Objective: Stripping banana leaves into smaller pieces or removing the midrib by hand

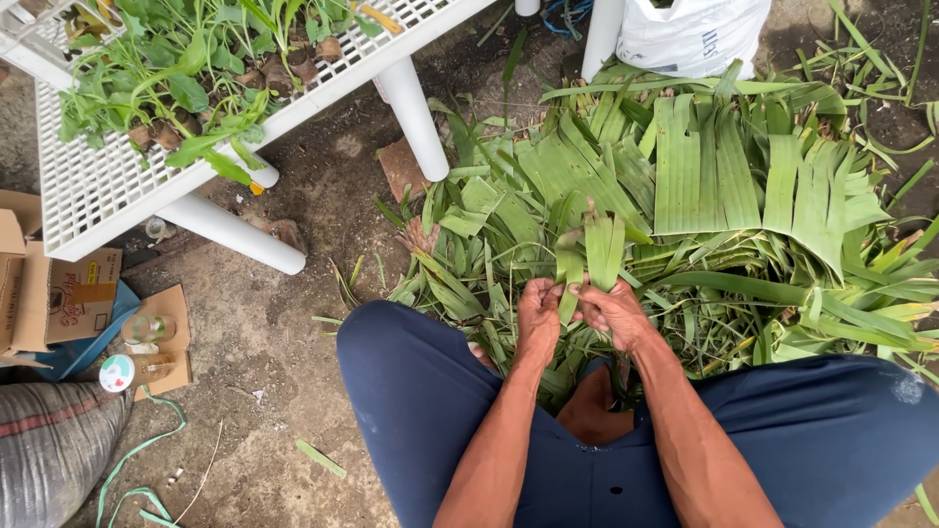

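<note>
I sit on the ground with my knees apart, in dark blue trousers. My left hand point(539, 311) and my right hand point(611, 311) meet in front of me, both closed on a strip of green banana leaf point(599, 250) that stands up between them, split into a few narrow bands. Its lower end folds down under my left thumb. Just beyond my hands lies a big pile of torn banana leaves point(704, 186) spread over the dirt.
A white lattice rack point(93, 191) on white pipe legs point(416, 117) holds small green plants at upper left. A white plastic sack point(690, 34) stands at the top. Cardboard boxes point(59, 293), a glass jar point(147, 328) and a grey sack point(49, 445) sit at left.
</note>
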